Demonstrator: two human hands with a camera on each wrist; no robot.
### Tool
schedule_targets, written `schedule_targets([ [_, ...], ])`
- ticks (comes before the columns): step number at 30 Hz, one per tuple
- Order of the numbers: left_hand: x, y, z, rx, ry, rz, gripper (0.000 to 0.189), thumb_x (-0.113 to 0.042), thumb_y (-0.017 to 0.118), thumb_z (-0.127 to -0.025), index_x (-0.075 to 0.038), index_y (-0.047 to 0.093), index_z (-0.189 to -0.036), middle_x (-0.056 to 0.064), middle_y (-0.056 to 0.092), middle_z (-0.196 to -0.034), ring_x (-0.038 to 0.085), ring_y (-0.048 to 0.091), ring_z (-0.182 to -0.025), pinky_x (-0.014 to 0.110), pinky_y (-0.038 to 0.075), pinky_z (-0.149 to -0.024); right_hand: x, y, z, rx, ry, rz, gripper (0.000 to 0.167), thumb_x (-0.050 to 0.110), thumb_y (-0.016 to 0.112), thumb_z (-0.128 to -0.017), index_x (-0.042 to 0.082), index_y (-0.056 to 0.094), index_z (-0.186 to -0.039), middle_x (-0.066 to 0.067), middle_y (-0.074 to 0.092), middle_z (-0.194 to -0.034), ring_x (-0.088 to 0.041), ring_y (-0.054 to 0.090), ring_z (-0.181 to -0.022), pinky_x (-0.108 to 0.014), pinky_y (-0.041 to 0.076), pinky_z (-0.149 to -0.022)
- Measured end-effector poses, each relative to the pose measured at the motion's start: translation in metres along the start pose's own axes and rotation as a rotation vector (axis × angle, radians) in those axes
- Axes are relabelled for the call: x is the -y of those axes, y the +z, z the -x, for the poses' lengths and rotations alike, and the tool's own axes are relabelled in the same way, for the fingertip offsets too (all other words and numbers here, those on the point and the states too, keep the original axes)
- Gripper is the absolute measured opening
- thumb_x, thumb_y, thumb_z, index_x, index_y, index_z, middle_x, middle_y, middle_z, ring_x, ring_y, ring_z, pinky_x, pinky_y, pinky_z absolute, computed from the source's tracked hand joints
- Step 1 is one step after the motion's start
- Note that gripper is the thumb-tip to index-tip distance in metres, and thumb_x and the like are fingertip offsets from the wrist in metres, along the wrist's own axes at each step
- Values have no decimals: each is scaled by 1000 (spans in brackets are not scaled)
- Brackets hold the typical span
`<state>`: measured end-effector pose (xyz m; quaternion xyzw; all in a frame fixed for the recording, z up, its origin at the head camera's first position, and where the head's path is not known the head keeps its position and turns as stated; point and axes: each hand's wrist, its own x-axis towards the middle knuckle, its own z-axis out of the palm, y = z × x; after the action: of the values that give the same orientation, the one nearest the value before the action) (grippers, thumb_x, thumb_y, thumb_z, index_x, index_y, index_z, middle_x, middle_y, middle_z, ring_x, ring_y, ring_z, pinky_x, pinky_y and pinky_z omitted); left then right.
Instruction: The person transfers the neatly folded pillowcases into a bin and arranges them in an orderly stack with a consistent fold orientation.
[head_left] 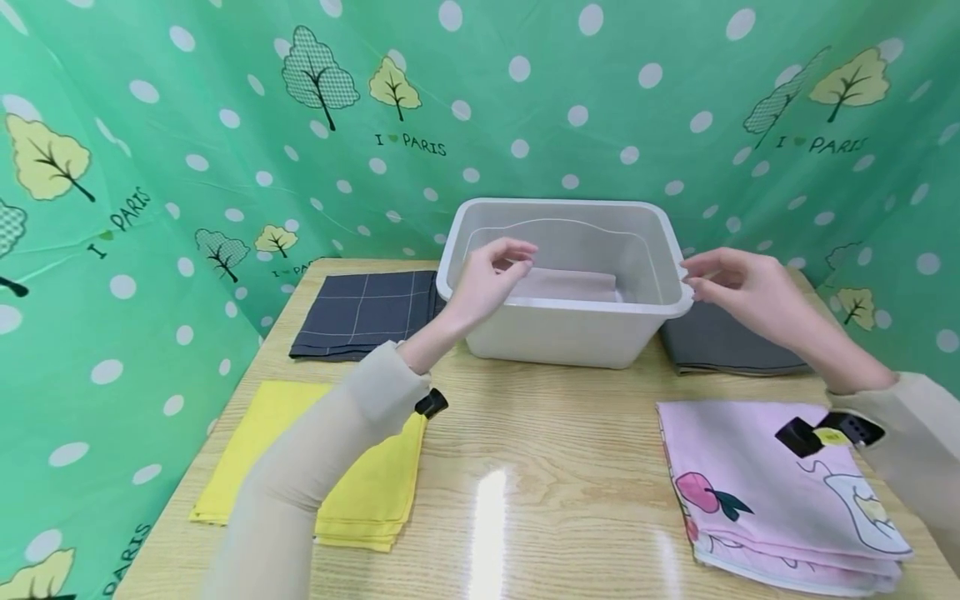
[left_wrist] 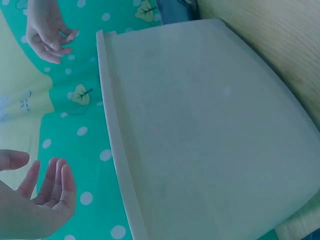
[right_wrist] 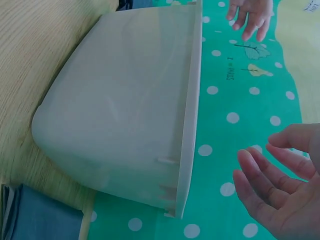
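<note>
A light grey plastic bin (head_left: 555, 337) stands at the back of the table, with a folded greyish-pink cloth (head_left: 573, 285) lying on its floor. My left hand (head_left: 491, 279) hovers over the bin's left part, its fingers loosely bent and nothing between them. At the bin's right end is my right hand (head_left: 738, 287), overlapping the rim corner in the head view. From the right wrist view, the right hand (right_wrist: 280, 185) shows relaxed, parted fingers, apart from the bin wall (right_wrist: 120, 100). The left wrist view likewise has the left hand (left_wrist: 42, 200) empty and above the rim.
Folded cloths flank the bin: a dark checked one (head_left: 367, 308) at left, a dark grey one (head_left: 727, 337) at right. Nearer lie a yellow folded cloth (head_left: 375, 483) and a pink printed one (head_left: 757, 467). Behind the wooden table (head_left: 540, 450) hangs a green dotted curtain (head_left: 525, 117).
</note>
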<state>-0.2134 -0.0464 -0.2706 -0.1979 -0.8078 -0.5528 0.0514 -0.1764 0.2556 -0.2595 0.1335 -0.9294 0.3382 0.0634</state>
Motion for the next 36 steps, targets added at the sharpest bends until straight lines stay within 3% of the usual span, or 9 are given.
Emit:
schedule_targets([
  [6, 0, 9, 15, 38, 48, 35, 22, -7, 53, -85, -1, 60, -105, 12, 63, -97, 18, 57, -84, 23, 45, -75, -8, -4, 17, -19, -6, 18, 26, 20, 56, -87, 6, 59, -110, -12, 62, -100, 12, 53, -73, -6, 42, -60],
  [13, 4, 27, 29, 80, 70, 100, 22, -3, 53, -85, 3, 59, -105, 15, 62, -97, 22, 57, -85, 23, 46, -76, -20, -8, 36, -41, 4, 2, 25, 16, 57, -87, 6, 58, -109, 27, 54, -87, 10, 55, -71, -4, 41, -61],
  [24, 12, 58, 46, 163, 23, 124, 20, -2, 53, -85, 2, 60, -104, 15, 63, -98, 20, 58, -85, 20, 46, -74, -47, -15, 66, -9, 37, 32, 30, 12, 53, -89, -3, 53, -114, 33, 47, -86, 14, 52, -72, -6, 41, -56],
  [30, 21, 76, 55, 206, -34, 152, 22, 0, 53, -84, 2, 59, -105, 15, 62, -99, 24, 59, -84, 17, 46, -72, -64, -16, 80, -7, 95, 47, 31, 15, 53, -89, -3, 51, -115, 34, 47, -86, 14, 52, -71, -4, 40, -57],
  [36, 31, 95, 63, 245, -100, 165, 20, -1, 53, -85, 1, 60, -104, 14, 63, -99, 21, 59, -85, 15, 45, -72, -82, -16, 93, -9, 125, 57, 32, 15, 51, -90, -7, 49, -114, 36, 45, -84, 13, 52, -69, -5, 40, -56],
])
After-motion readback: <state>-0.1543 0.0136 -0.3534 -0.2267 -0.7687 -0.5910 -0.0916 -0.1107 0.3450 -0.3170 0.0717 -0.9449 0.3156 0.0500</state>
